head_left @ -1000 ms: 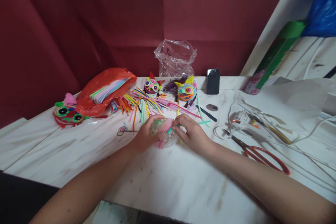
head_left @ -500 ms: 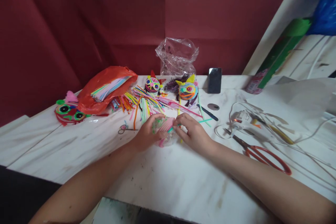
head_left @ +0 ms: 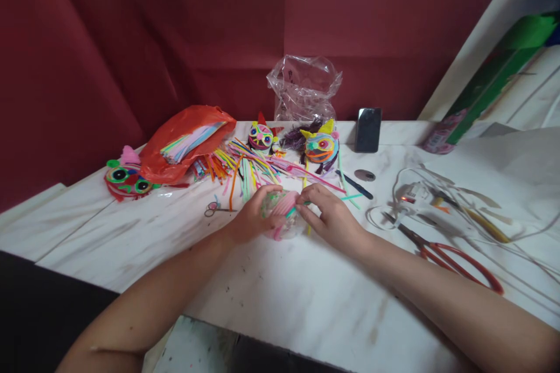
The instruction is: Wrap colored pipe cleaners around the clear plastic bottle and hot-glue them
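Observation:
A clear ball partly wound with pink pipe cleaner [head_left: 282, 215] rests on the white table [head_left: 306, 297] between my hands. My left hand [head_left: 251, 218] is closed round its left side. My right hand [head_left: 330, 215] pinches a teal pipe cleaner against the ball's right side with thumb and fingers. Just behind the hands lies a spread of loose coloured pipe cleaners [head_left: 249, 166].
Finished pipe-cleaner faces sit at the left [head_left: 126, 178] and back [head_left: 261, 137], [head_left: 321, 147]. A red bag of foam sheets [head_left: 186, 140], clear bag [head_left: 304, 90], phone [head_left: 367, 129], small scissors [head_left: 216, 208], glue gun with cable [head_left: 409, 195] and red-handled scissors [head_left: 450, 259] surround them.
The view has shifted slightly, so everything sits a little further right. Both hands stay on the ball, with only small finger movement.

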### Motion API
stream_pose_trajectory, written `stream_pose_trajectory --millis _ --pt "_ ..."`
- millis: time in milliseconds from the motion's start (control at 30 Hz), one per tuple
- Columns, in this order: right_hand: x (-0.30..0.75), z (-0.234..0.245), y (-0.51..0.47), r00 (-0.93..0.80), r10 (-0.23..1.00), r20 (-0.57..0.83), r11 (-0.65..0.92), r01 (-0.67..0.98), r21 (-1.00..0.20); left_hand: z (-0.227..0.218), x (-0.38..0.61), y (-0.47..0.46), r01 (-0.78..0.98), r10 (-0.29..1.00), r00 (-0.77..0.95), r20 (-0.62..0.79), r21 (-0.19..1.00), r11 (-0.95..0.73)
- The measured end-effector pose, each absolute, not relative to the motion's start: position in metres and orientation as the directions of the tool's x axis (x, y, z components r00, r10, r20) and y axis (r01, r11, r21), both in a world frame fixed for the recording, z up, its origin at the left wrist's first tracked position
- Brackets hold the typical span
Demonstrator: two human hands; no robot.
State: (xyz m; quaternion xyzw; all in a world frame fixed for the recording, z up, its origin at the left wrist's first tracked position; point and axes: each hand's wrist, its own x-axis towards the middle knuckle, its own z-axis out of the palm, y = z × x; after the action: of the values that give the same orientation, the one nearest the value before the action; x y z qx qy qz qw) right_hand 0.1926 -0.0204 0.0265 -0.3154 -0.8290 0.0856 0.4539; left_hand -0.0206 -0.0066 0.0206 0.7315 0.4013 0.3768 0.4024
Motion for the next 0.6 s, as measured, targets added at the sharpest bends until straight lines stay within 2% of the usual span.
stream_pose_trajectory --millis 367,600 --pt "0.200 0.039 -0.018 -0.372 0.727 0.577 0.682 0.485 -0.547 0.021 -0.022 -0.004 0.285 0.910 0.355 0.215 0.902 -0.324" --pt "0.197 0.034 -0.017 -0.379 0.708 0.596 0.702 0.470 -0.534 0.019 -0.022 -0.005 0.313 0.891 0.381 0.248 0.872 -0.377"
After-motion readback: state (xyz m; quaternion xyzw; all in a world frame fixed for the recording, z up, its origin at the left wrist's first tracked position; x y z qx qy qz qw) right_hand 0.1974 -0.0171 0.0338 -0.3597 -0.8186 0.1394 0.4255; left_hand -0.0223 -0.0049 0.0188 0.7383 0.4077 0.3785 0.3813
